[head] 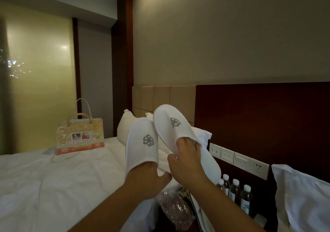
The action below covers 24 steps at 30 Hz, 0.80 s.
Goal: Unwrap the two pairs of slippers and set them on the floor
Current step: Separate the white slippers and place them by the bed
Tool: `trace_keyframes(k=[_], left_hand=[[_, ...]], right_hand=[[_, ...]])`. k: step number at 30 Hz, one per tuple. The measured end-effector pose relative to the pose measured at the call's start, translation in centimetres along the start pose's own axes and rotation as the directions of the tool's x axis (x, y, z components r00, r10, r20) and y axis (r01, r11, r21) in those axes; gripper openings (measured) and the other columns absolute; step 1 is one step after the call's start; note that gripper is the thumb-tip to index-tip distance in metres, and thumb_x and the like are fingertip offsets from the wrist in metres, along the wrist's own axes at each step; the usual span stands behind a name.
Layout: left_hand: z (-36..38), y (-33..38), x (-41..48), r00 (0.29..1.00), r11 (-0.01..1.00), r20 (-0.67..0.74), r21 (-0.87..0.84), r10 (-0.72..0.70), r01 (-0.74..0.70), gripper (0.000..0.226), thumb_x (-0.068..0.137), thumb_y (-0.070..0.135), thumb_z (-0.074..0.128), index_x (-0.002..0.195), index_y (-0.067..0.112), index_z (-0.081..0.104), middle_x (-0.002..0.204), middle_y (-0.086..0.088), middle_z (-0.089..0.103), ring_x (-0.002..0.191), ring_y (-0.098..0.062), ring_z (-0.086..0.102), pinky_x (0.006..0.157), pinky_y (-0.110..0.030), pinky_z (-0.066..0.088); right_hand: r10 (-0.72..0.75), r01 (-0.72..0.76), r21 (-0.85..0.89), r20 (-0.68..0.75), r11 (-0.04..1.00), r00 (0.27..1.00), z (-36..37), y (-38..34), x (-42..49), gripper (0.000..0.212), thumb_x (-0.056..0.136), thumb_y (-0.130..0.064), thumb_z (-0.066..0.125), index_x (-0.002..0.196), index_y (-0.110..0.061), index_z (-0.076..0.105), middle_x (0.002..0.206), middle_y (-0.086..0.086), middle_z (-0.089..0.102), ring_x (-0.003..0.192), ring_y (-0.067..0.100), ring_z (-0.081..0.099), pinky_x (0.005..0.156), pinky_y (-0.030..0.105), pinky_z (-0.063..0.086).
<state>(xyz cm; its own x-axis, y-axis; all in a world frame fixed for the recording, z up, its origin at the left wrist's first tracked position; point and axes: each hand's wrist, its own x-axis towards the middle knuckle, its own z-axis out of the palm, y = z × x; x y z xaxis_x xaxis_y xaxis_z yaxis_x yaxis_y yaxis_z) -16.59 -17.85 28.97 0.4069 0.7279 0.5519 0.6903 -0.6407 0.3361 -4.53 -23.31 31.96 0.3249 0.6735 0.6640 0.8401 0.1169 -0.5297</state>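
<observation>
**Both hands up, one slipper each**

Your L hand [148, 176] is slid into the opening of the first slipper [141, 142]. Fingers are hidden inside and the thumb is out, so can't tell if they grip or lie flat. Your R hand [189, 162] grasps the second slipper [175, 129] at the edge of its upper, thumb and fingers curled over it. Both slippers are unwrapped and held in the air over the bed [53, 178], toes up. Crumpled wrap [175, 206] lies below, near the bottles [235, 190]. No 2nd pair in view.

Handling, my guess: v. light, soft cloth, thin floppy sole, not fragile or slippery. Take them by the sole edge or heel so the upper doesn't fold.
</observation>
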Motion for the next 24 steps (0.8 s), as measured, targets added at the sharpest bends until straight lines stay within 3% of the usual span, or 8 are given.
trace_keyframes(k=[3,6,9,12,14,18,21,24], left_hand=[[-1.2,-0.2,0.6,0.999,0.992,0.053,0.129,0.007,-0.013,0.030,0.084,0.040,0.048,0.089,0.011,0.053,0.090,-0.008,0.061,0.089,-0.023,0.061,0.072,-0.026,0.044],[-1.4,-0.8,1.4,0.998,0.993,0.062,0.116,-0.011,0.003,0.014,0.092,0.025,0.046,0.086,0.014,0.052,0.082,0.000,0.056,0.084,-0.018,0.054,0.072,-0.024,0.042],[-1.0,-1.4,1.7,0.998,1.000,0.053,0.000,-0.025,0.025,0.022,0.101,0.020,0.040,0.083,0.022,0.053,0.070,0.009,0.040,0.090,-0.016,0.054,0.073,-0.011,0.033],[-0.6,-1.5,1.7,1.000,0.998,-0.031,-0.064,-0.004,0.002,0.030,0.103,0.029,0.038,0.114,0.011,0.059,0.105,-0.003,0.062,0.108,-0.015,0.056,0.085,-0.009,0.031],[-0.5,-1.4,1.7,0.997,0.992,-0.071,-0.120,-0.036,0.027,0.032,0.101,0.034,0.042,0.114,0.012,0.060,0.113,-0.006,0.063,0.106,-0.017,0.058,0.087,-0.012,0.033],[-0.4,-1.2,1.7,0.987,0.987,-0.159,-0.158,0.001,-0.027,0.026,0.096,0.036,0.051,0.100,0.014,0.064,0.096,-0.007,0.068,0.089,-0.019,0.063,0.089,-0.026,0.048],[-0.4,-0.7,2.0,0.960,0.984,-0.268,-0.134,0.080,-0.119,0.019,0.088,0.024,0.067,0.091,0.006,0.069,0.083,-0.015,0.071,0.076,-0.029,0.068,0.076,-0.031,0.051],[-0.3,-0.3,2.1,0.943,0.982,-0.317,-0.114,0.106,-0.148,0.019,0.081,0.017,0.076,0.087,0.000,0.070,0.077,-0.019,0.072,0.070,-0.035,0.070,0.071,-0.034,0.052]], right_hand=[[-0.077,0.086,-0.169,0.061,0.982,0.995,0.2,1.0,-0.1,0.071,0.076,-0.018,0.046,0.144,-0.022,0.025,0.150,0.000,0.032,0.141,0.026,0.018,0.121,0.046,0.006],[-0.068,0.094,-0.284,0.098,0.954,0.993,0.9,1.4,-0.6,0.075,0.077,-0.009,0.054,0.147,-0.014,0.027,0.150,0.008,0.035,0.138,0.029,0.026,0.119,0.039,0.014],[-0.021,0.034,-0.310,0.044,0.950,0.999,1.5,1.4,-0.8,0.063,0.079,-0.006,0.060,0.139,-0.012,0.040,0.138,0.009,0.048,0.128,0.027,0.040,0.112,0.036,0.024],[0.021,-0.020,-0.312,-0.003,0.950,1.000,1.9,1.5,-1.0,0.051,0.083,-0.013,0.065,0.130,-0.016,0.045,0.131,0.005,0.052,0.119,0.024,0.046,0.106,0.035,0.036],[0.059,-0.071,-0.302,-0.049,0.951,0.997,1.9,1.5,-1.0,0.047,0.083,-0.017,0.067,0.126,-0.017,0.049,0.127,0.004,0.054,0.115,0.024,0.050,0.101,0.036,0.042],[0.044,-0.081,-0.322,-0.123,0.943,0.991,1.8,1.0,-1.0,0.026,0.079,-0.012,0.069,0.103,-0.012,0.059,0.105,0.012,0.061,0.098,0.031,0.059,0.083,0.043,0.052],[0.051,-0.107,-0.320,-0.178,0.941,0.983,2.1,0.5,-1.2,0.040,0.066,-0.010,0.085,0.101,-0.008,0.065,0.101,0.017,0.067,0.088,0.034,0.064,0.074,0.045,0.055],[0.005,-0.077,-0.303,-0.229,0.950,0.973,2.1,0.0,-1.3,0.039,0.067,-0.012,0.084,0.101,-0.007,0.066,0.100,0.017,0.068,0.087,0.034,0.064,0.073,0.044,0.056]])
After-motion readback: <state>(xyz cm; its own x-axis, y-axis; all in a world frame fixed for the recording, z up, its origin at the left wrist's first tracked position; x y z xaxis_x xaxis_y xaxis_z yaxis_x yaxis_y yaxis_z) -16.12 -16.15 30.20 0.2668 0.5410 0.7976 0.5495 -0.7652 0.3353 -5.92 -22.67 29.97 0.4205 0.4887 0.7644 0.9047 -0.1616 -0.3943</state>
